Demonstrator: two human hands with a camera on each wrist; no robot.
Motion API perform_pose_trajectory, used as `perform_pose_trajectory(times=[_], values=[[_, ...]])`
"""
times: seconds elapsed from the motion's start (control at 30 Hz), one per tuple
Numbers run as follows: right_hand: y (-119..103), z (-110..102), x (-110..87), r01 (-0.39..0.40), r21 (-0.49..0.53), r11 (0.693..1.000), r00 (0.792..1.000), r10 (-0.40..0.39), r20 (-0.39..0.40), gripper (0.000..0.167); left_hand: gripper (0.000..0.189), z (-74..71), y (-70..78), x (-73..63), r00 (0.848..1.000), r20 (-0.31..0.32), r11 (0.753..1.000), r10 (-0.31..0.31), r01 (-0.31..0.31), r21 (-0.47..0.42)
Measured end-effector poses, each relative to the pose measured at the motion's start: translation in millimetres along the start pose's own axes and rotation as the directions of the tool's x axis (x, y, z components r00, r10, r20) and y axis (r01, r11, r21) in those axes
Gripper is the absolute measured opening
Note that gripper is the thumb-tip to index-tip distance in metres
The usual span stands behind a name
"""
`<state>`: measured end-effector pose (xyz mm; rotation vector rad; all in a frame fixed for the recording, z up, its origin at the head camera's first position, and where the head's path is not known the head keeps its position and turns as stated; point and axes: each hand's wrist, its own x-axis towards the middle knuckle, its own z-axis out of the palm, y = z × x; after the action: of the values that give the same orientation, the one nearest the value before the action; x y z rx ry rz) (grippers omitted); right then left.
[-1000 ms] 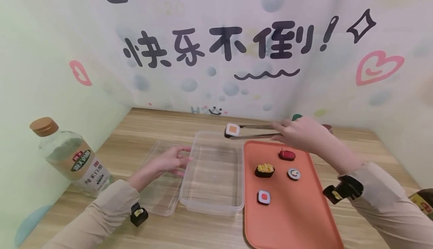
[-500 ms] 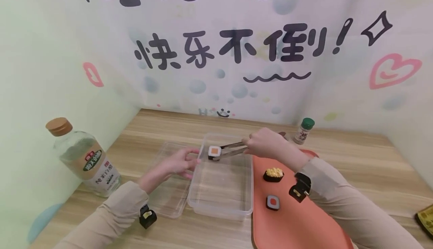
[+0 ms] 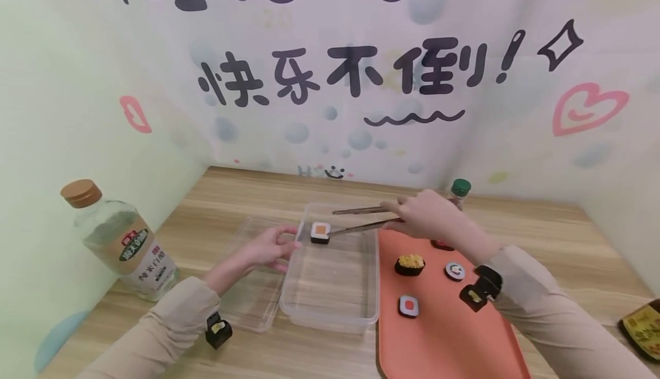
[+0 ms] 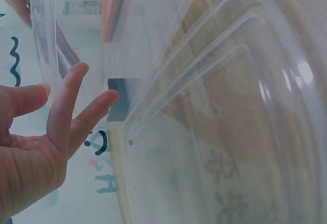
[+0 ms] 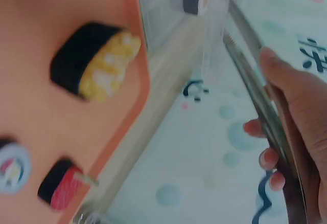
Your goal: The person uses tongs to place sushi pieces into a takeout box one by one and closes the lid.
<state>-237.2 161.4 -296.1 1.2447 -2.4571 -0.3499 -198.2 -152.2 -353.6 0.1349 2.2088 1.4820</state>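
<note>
My right hand (image 3: 430,213) grips metal tongs (image 5: 255,88), whose two arms stand spread apart over the clear plastic container (image 3: 330,324). Inside it, at the far left corner, sits a square sushi roll (image 3: 320,233) with an orange centre; the lower tong tip is right beside it, the upper one apart from it. At the container's left wall is my left hand (image 3: 269,247), thumb and fingers extended, fingertips close against the plastic. Under that hand lies the clear lid (image 4: 214,147), flat on the table.
Right of the container, an orange tray (image 3: 443,339) holds a corn-topped sushi (image 3: 410,264), a red-centred roll (image 3: 408,306), a round roll (image 3: 455,271) and a red-topped sushi (image 5: 61,185). A large bottle (image 3: 134,247) stands left; a green-capped shaker (image 3: 460,187) stands behind my right hand.
The tongs carried the orange-centred sushi roll from above the far rim down into the container, then spread and let it go. My right hand has since drawn back slightly right; the left stayed.
</note>
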Motion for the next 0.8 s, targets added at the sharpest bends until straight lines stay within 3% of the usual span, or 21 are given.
perform_pose_trajectory(times=[0.2, 0.43, 0.57, 0.7, 0.8], values=[[31.7, -13.6, -50.4, -0.064, 0.085, 0.994, 0.994, 0.071, -0.088, 0.043, 0.05, -1.2, 0.3, 1.0, 1.0, 0.0, 1.0, -0.014, 0.014, -0.006], [65.4, -4.5, -123.6, -0.121, -0.003, 0.993, 0.977, 0.119, -0.174, 0.052, 0.05, -1.6, 1.3, 0.6, 1.0, 0.01, 1.0, -0.015, 0.015, -0.002], [75.7, 3.7, -157.5, -0.191, -0.02, 0.981, 0.98, 0.189, -0.052, 0.049, 0.05, -1.5, 2.9, -0.2, 1.0, 0.009, 1.0, -0.021, 0.021, 0.008], [81.1, 8.3, -179.5, -0.281, -0.005, 0.96, 0.955, 0.28, 0.097, 0.046, 0.05, -1.4, 4.0, -0.5, 1.0, 0.014, 1.0, -0.024, 0.024, 0.012], [83.1, 14.2, -188.4, -0.297, 0.017, 0.955, 0.951, 0.293, 0.102, 0.044, 0.051, -1.5, 4.2, -0.5, 1.0, 0.018, 1.0, -0.024, 0.024, 0.01]])
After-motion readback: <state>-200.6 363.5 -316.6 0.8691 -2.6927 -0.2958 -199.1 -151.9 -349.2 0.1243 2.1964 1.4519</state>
